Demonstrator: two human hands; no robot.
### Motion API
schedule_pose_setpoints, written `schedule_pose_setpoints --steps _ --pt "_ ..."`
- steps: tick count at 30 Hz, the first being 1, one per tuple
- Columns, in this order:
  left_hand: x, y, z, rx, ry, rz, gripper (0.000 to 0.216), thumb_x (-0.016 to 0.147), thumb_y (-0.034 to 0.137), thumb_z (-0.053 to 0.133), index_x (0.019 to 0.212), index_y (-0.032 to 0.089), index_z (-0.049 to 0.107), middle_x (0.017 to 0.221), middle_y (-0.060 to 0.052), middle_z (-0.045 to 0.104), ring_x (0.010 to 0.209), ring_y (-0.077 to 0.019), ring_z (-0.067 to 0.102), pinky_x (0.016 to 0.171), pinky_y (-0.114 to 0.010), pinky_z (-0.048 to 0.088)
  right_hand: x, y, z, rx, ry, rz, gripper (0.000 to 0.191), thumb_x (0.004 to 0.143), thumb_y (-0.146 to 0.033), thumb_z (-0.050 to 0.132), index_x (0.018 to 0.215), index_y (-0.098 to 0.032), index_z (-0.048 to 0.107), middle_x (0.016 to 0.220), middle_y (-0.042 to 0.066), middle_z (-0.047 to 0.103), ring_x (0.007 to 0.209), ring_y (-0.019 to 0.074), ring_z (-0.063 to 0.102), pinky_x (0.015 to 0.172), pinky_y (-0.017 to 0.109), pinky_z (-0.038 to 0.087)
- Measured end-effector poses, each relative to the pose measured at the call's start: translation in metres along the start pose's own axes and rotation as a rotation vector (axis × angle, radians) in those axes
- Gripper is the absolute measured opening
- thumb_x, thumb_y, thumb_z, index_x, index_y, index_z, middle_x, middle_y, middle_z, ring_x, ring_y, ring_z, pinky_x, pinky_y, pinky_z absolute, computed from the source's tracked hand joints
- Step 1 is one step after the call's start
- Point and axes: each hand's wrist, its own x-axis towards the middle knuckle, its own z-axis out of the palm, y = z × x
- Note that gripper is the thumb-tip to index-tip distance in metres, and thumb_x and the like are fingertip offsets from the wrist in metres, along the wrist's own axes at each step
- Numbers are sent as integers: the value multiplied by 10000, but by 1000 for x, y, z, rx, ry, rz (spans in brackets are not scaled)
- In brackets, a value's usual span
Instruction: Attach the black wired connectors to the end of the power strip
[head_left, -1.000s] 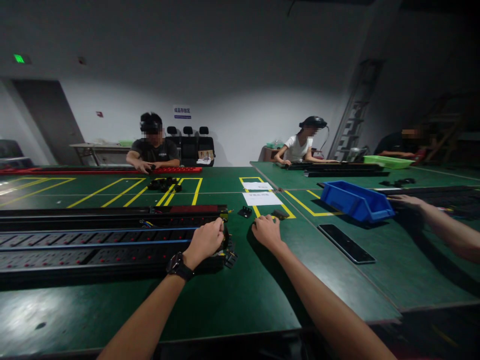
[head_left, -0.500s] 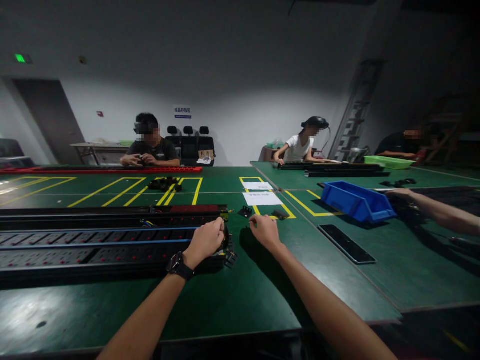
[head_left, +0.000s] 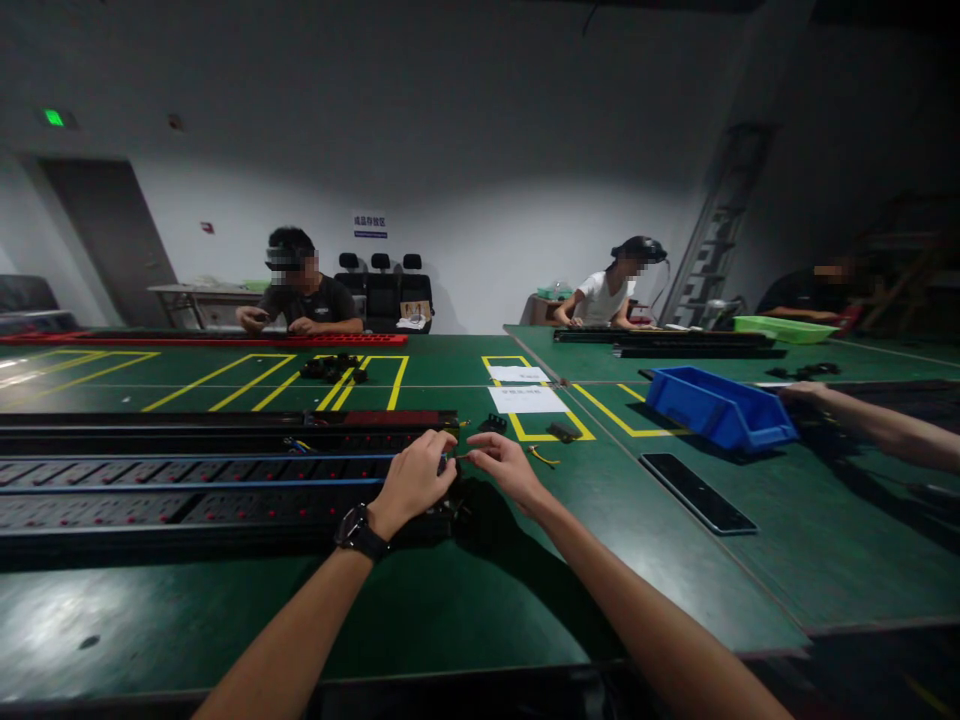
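Observation:
My left hand, with a dark watch on the wrist, rests curled on the right end of a long black power strip with red switches and a blue stripe. My right hand is pinched right beside it, fingertips meeting the left hand's at the strip's end, holding something too small to make out. A thin yellow wire lies on the green table just right of my right hand. Small black parts sit beyond it near the yellow tape.
A second long black strip lies behind the first. A blue bin and a flat black panel are to the right, where another person's arm reaches in. White papers lie ahead. Three people sit at far tables.
My right hand has moved left from the table near the small black parts to meet my left hand at the strip's end. The neighbour's arm drew back a little.

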Motion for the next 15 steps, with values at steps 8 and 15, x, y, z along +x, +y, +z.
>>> schedule_pose_setpoints --steps 8,15 --pt "-1 1 -2 19 -29 126 208 929 230 555 1118 246 640 1126 -39 662 1063 -199 634 867 -293 528 -3 -4 9 77 -11 6 356 710 -383 795 987 -173 717 866 55 764 823 202 706 775 319 522" --pt "0 2 -2 34 -24 79 297 984 235 495 1244 252 639 1124 -52 644 1064 -197 632 866 -289 529 -1 -5 7 156 90 132 360 722 -391 776 1001 -174 711 867 52 768 688 140 640 645 253 470"
